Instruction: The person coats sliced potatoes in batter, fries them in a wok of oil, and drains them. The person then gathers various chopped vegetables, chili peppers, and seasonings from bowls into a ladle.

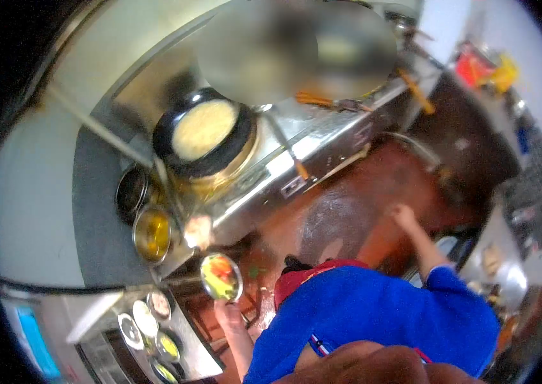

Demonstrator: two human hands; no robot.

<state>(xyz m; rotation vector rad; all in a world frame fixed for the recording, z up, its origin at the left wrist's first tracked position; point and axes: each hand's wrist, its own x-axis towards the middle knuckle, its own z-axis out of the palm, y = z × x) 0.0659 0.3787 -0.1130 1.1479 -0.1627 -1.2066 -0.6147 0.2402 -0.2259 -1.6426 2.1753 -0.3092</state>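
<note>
My left hand grips the rim of a round metal bowl from below. Cut vegetables, red-orange and yellow-green, lie in the bowl. Out to the other side, above the reddish floor, my right hand is apart from everything and looks loosely closed, with nothing visible in it. On the stove to the upper left, a black wok holds a pale, whitish food or liquid.
A metal pot with yellow liquid and a dark pot stand left of the wok. Wooden-handled tools stick out over the steel stove edge. Several bowls sit on a side table. A metal counter is at right.
</note>
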